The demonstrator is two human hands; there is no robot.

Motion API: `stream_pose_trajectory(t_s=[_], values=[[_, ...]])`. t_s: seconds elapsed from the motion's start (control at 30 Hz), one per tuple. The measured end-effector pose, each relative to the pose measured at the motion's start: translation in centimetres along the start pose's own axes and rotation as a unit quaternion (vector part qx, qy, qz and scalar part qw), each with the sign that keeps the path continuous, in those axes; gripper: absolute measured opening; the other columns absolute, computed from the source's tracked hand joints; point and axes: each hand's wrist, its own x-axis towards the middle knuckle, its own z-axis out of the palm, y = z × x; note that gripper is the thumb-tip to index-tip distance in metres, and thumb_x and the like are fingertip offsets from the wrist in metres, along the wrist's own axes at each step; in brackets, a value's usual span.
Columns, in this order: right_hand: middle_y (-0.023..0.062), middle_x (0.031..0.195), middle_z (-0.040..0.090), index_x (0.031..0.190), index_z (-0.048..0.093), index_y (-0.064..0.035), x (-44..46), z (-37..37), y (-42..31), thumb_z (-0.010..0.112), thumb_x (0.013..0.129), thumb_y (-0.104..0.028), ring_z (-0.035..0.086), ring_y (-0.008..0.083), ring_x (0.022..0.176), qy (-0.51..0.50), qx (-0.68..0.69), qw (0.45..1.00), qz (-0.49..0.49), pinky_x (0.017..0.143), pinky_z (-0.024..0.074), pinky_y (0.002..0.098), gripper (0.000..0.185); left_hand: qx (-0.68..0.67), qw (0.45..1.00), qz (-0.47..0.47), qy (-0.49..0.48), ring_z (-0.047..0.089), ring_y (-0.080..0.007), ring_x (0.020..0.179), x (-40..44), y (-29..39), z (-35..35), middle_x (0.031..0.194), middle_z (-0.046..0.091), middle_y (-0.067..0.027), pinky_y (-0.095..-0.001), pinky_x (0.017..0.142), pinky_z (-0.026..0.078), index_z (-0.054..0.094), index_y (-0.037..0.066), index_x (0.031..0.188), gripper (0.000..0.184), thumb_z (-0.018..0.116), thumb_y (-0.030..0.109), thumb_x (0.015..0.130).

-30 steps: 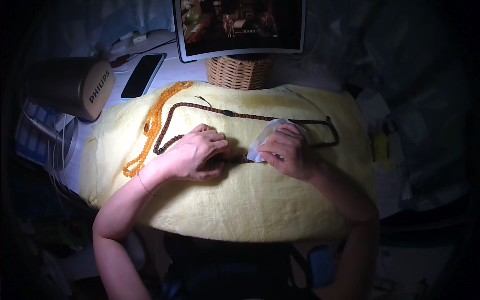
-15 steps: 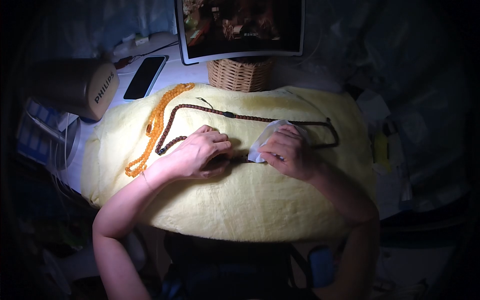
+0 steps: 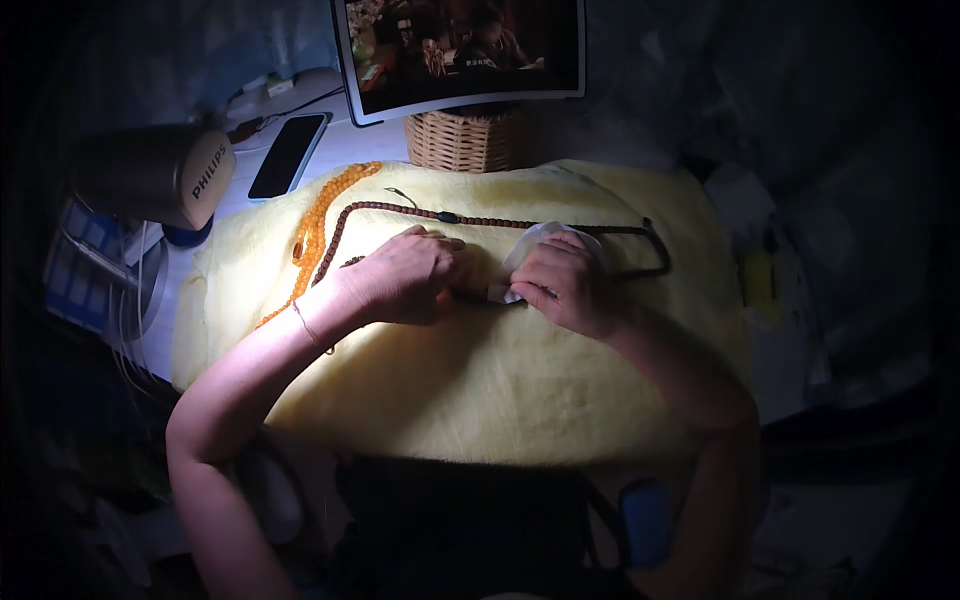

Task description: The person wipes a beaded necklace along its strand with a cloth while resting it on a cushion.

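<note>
A long string of dark brown prayer beads (image 3: pixel 500 222) lies in a bent loop on a pale yellow towel (image 3: pixel 480 400). My left hand (image 3: pixel 415 275) is closed over the near stretch of the beads, its fingertips hidden beneath it. Close by on the right, my right hand (image 3: pixel 562 280) pinches a thin white cloth or tissue (image 3: pixel 520 245), folded about the same stretch; the beads inside it are covered. To the left of my left hand rests a string of orange beads (image 3: pixel 318 220), partly hidden behind my forearm.
Behind the towel, a wicker basket (image 3: pixel 460 142) stands below a lit screen (image 3: pixel 465 55). A phone (image 3: pixel 290 157) lies at the back left. Beside it is a Philips-marked lamp head or device (image 3: pixel 180 175). Cables (image 3: pixel 125 310) hang at the left edge.
The view has shifted slightly. My left hand has turned, and its forearm now covers more of both bead strings. My right hand still holds the white cloth, now bunched more closely.
</note>
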Motion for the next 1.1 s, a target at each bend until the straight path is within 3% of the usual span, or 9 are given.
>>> stream_pose_trajectory(t_s=[0.13, 0.33, 0.43, 0.53, 0.63, 0.83, 1.03, 1.1], values=[[0.0039, 0.073, 0.063, 0.073, 0.061, -0.0109, 0.4, 0.1, 0.2, 0.072, 0.078, -0.018, 0.062, 0.0254, 0.069, 0.021, 0.014, 1.0, 0.011, 0.071, 0.0473, 0.0383, 0.014, -0.024, 0.999, -0.029, -0.027, 0.061, -0.0329, 0.09, -0.2, 0.4, -0.8, 0.089, 0.061, -0.0132, -0.0423, 0.079, 0.049, 0.058, 0.006, 0.089, 0.017, 0.063, 0.014, 0.075], [0.0072, 0.072, 0.062, 0.078, 0.057, -0.0097, 0.0, 0.3, 0.4, 0.065, 0.084, -0.017, 0.062, 0.0289, 0.07, 0.059, 0.021, 0.993, 0.103, 0.071, 0.047, 0.0399, 0.012, -0.114, 0.993, -0.014, 0.016, 0.061, -0.0353, 0.094, -0.5, -1.6, 0.2, 0.095, 0.062, -0.0152, -0.0437, 0.085, 0.048, 0.063, 0.003, 0.096, 0.027, 0.07, 0.023, 0.079], [0.0076, 0.074, 0.062, 0.08, 0.057, -0.0091, 0.2, -0.4, -0.1, 0.066, 0.084, -0.018, 0.062, 0.0296, 0.073, 0.025, 0.063, 0.984, 0.164, 0.074, 0.0467, 0.0404, 0.014, -0.089, 0.992, 0.015, 0.093, 0.06, -0.0353, 0.098, -1.1, -1.5, 0.6, 0.096, 0.062, -0.0155, -0.0436, 0.09, 0.046, 0.064, 0.003, 0.095, 0.026, 0.07, 0.024, 0.081], [0.0097, 0.076, 0.059, 0.082, 0.059, -0.0057, 0.5, -0.6, -0.2, 0.068, 0.082, -0.018, 0.058, 0.0294, 0.077, -0.003, 0.053, 0.997, 0.053, 0.075, 0.0444, 0.0395, 0.015, -0.064, 0.982, 0.034, 0.176, 0.059, -0.0344, 0.098, -1.3, -2.2, 2.1, 0.095, 0.062, -0.0154, -0.043, 0.091, 0.046, 0.065, 0.004, 0.095, 0.025, 0.07, 0.023, 0.081], [0.0089, 0.079, 0.06, 0.082, 0.06, -0.0057, 1.3, -1.4, -1.2, 0.072, 0.078, -0.019, 0.058, 0.0282, 0.077, -0.036, 0.042, 0.998, 0.02, 0.075, 0.0447, 0.0388, 0.019, -0.114, 0.988, 0.02, 0.102, 0.059, -0.0331, 0.096, -1.2, -2.0, 1.2, 0.094, 0.061, -0.015, -0.0424, 0.091, 0.046, 0.064, 0.003, 0.092, 0.023, 0.07, 0.023, 0.08], [0.0084, 0.081, 0.06, 0.082, 0.062, -0.0058, 0.5, -0.6, -0.2, 0.075, 0.076, -0.018, 0.058, 0.0291, 0.078, -0.032, 0.038, 0.998, 0.034, 0.075, 0.0447, 0.0385, 0.019, -0.171, 0.982, 0.031, 0.069, 0.059, -0.0325, 0.092, -1.1, -2.0, 0.4, 0.092, 0.06, -0.0146, -0.0413, 0.09, 0.046, 0.063, 0.003, 0.088, 0.02, 0.067, 0.016, 0.074], [0.0091, 0.074, 0.063, 0.083, 0.062, -0.0071, 0.3, -0.2, 0.0, 0.073, 0.078, -0.018, 0.063, 0.03, 0.074, 0.023, 0.022, 0.994, 0.103, 0.071, 0.0475, 0.0409, 0.017, -0.11, 0.988, 0.07, 0.087, 0.06, -0.0371, 0.1, -1.2, -2.7, 1.0, 0.101, 0.064, -0.0201, -0.041, 0.101, 0.043, 0.063, -0.001, 0.1, 0.036, 0.065, 0.019, 0.07], [0.0096, 0.071, 0.063, 0.083, 0.06, -0.0078, 0.5, -0.4, 0.0, 0.068, 0.083, -0.017, 0.062, 0.0301, 0.067, 0.036, 0.011, 0.994, 0.106, 0.065, 0.047, 0.0409, 0.012, -0.09, 0.995, 0.029, 0.042, 0.057, -0.0345, 0.11, -1.3, -2.6, 0.7, 0.114, 0.061, -0.0212, -0.0415, 0.106, 0.04, 0.062, -0.005, 0.109, 0.046, 0.067, 0.02, 0.07]])
